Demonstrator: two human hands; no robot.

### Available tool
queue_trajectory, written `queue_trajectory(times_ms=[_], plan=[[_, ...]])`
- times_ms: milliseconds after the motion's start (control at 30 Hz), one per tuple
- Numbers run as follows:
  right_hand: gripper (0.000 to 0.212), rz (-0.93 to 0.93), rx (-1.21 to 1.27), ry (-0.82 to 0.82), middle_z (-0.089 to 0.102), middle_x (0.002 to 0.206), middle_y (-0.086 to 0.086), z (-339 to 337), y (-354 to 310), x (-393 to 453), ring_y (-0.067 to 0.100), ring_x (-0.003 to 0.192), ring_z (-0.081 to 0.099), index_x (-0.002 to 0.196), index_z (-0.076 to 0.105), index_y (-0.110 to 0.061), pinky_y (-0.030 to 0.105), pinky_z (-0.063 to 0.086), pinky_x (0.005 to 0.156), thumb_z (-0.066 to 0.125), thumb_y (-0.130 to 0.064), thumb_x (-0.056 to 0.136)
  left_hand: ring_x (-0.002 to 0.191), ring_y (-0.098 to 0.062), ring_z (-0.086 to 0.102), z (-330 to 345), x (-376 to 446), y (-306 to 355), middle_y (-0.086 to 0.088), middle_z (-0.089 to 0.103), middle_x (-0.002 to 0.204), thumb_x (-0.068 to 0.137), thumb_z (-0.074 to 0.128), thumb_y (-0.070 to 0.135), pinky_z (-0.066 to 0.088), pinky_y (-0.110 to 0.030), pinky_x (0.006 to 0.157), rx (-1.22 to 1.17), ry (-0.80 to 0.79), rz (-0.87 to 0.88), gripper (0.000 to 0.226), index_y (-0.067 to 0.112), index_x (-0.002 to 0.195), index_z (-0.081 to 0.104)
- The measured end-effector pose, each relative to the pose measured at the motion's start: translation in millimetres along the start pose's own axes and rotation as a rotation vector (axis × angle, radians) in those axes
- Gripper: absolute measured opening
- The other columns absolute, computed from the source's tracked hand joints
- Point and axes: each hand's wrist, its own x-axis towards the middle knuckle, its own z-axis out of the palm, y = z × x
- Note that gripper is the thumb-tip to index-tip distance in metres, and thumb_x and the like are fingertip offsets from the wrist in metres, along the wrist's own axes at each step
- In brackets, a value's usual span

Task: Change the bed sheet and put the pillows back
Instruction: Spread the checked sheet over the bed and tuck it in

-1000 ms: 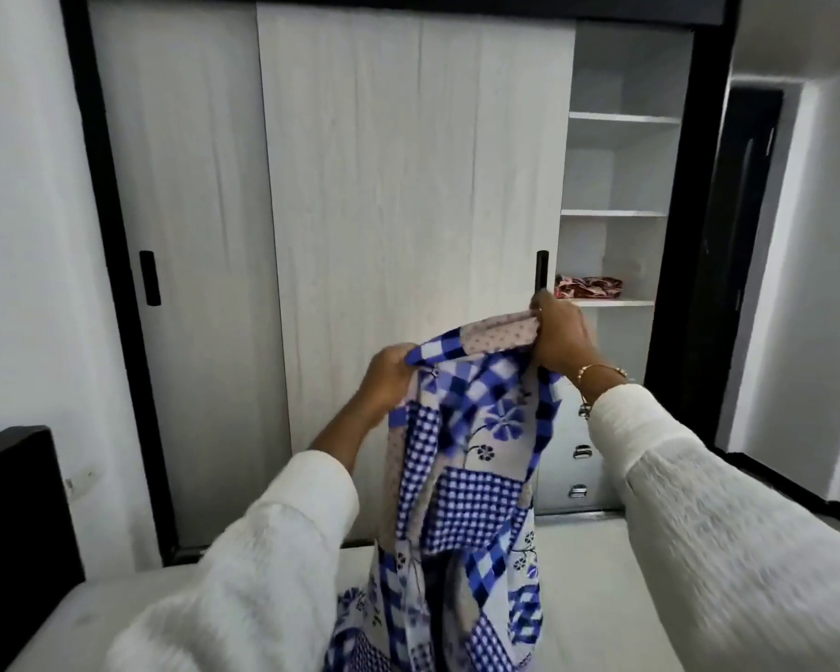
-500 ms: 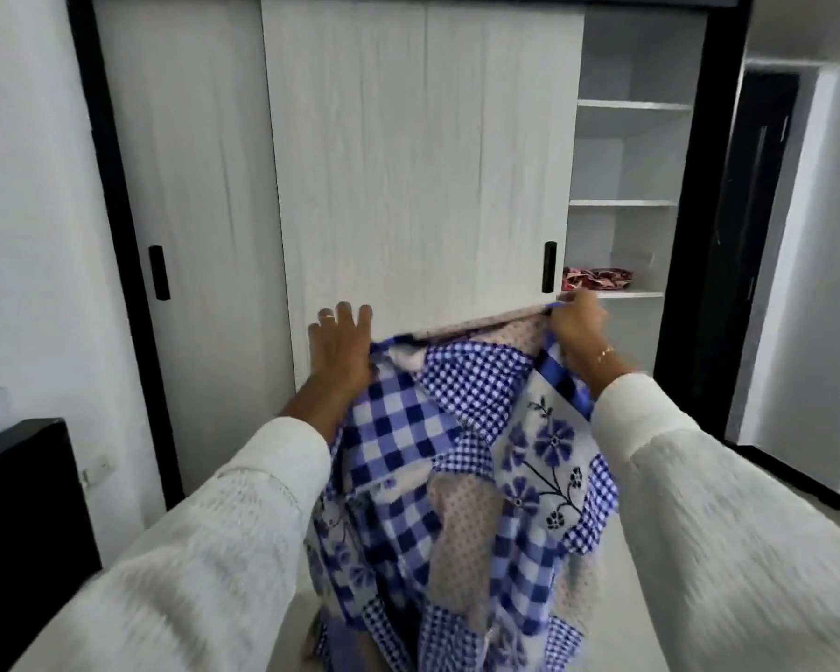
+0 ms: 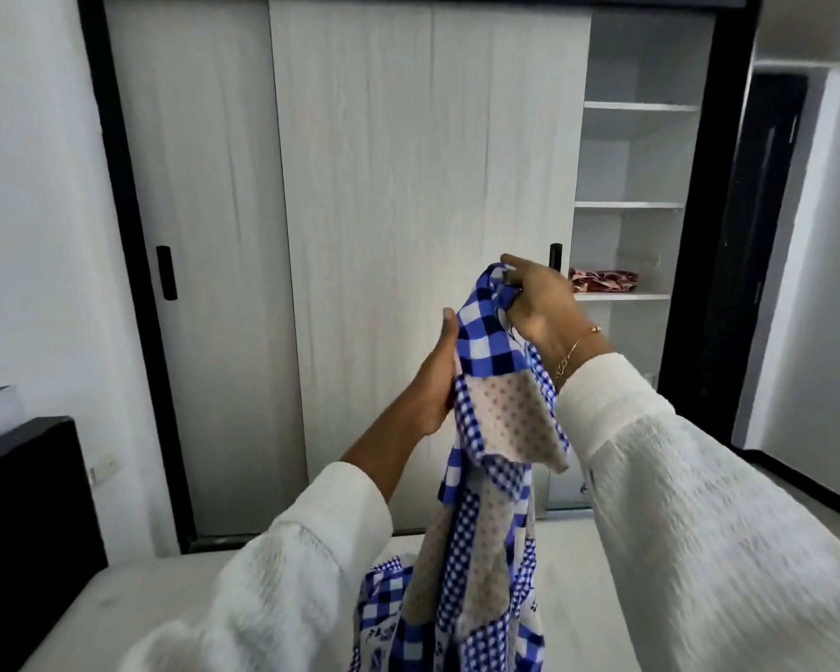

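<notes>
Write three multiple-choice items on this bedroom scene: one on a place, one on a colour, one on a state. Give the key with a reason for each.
1. Where does the folded red patterned cloth lie?
A. on a shelf of the open white wardrobe
B. on the bare mattress
C. on the floor

2. Which colours has the patchwork bed sheet?
A. green and yellow
B. blue, white and beige
C. plain grey

3. How is the sheet held?
A. one hand only
B. by neither hand
C. by both hands

Key: 1 A, it lies on a wardrobe shelf beside the sliding door. 2 B, blue checks and dotted beige patches. 3 C, the right hand pinches its top and the left hand grips its edge.
</notes>
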Motion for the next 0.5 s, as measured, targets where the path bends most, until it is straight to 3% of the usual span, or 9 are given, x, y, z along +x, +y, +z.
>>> queue_trajectory(times_ms=[100,200,267,333,367,433,500], plan=[[0.024,-0.073,-0.364,-0.146,0.045,0.078,0.006,-10.7,5.2,3.5,0.020,0.073,0.044,0.099,0.054,0.000,0.026,0.040,0.060,0.046,0.011,0.080,0.089,-0.024,0.061,-14.8,20.2,-2.3,-0.019,0.067,0.105,0.097,0.049,0.031,0.046,-0.053,0.091,0.164,0.337,0.199,0.026,0.013,0.091,0.066],[0.065,-0.100,-0.492,-0.087,0.049,0.104,0.008,-34.1,9.4,11.7,0.024,0.086,0.055,0.131,0.034,-0.016,0.036,0.054,0.069,0.061,0.008,0.077,0.094,-0.027,0.060,-47.2,38.0,28.9,-0.019,0.063,0.103,0.098,0.042,0.026,0.048,-0.048,0.093,0.090,0.735,0.223,0.032,0.002,0.100,0.063],[0.090,-0.125,-0.610,0.011,0.047,0.120,0.013,-47.9,14.6,17.4,0.025,0.097,0.055,0.134,0.025,-0.012,0.044,0.055,0.082,0.076,-0.002,0.061,0.101,-0.033,0.061,-70.4,41.3,63.1,-0.023,0.062,0.108,0.099,0.040,0.023,0.048,-0.042,0.093,-0.023,0.888,0.301,0.035,-0.006,0.104,0.059],[0.113,-0.180,-0.823,0.069,0.039,0.135,0.007,-59.9,25.0,36.9,0.025,0.118,0.046,0.138,0.021,-0.013,0.047,0.046,0.097,0.079,-0.020,0.041,0.097,-0.030,0.059,-77.9,35.4,75.8,-0.020,0.062,0.107,0.098,0.040,0.019,0.045,-0.034,0.084,0.167,0.939,0.370,0.031,-0.005,0.102,0.059],[0.103,-0.217,-0.884,0.043,0.042,0.130,0.006,-58.7,28.3,41.8,0.023,0.117,0.045,0.133,0.026,-0.016,0.044,0.046,0.097,0.077,-0.021,0.045,0.096,-0.029,0.058,-74.8,27.6,73.0,-0.020,0.060,0.107,0.097,0.040,0.019,0.043,-0.034,0.081,0.409,0.943,0.366,0.029,-0.004,0.100,0.058],[0.058,-0.255,-0.816,-0.067,0.049,0.104,0.010,-37.0,22.2,24.3,0.022,0.093,0.053,0.118,0.036,-0.019,0.035,0.050,0.076,0.066,-0.006,0.071,0.104,-0.030,0.053,-68.9,16.1,53.4,-0.020,0.051,0.117,0.093,0.051,0.019,0.039,-0.034,0.084,0.830,0.826,0.357,0.026,-0.002,0.107,0.052],[0.049,-0.189,-0.526,-0.302,0.052,0.088,0.008,-10.2,15.0,5.2,0.019,0.071,0.057,0.125,0.038,-0.020,0.025,0.047,0.055,0.048,0.009,0.086,0.118,-0.025,0.047,-62.4,11.1,31.1,-0.014,0.043,0.131,0.080,0.072,0.019,0.037,-0.030,0.094,0.824,0.518,0.296,0.067,0.003,0.133,0.034]])
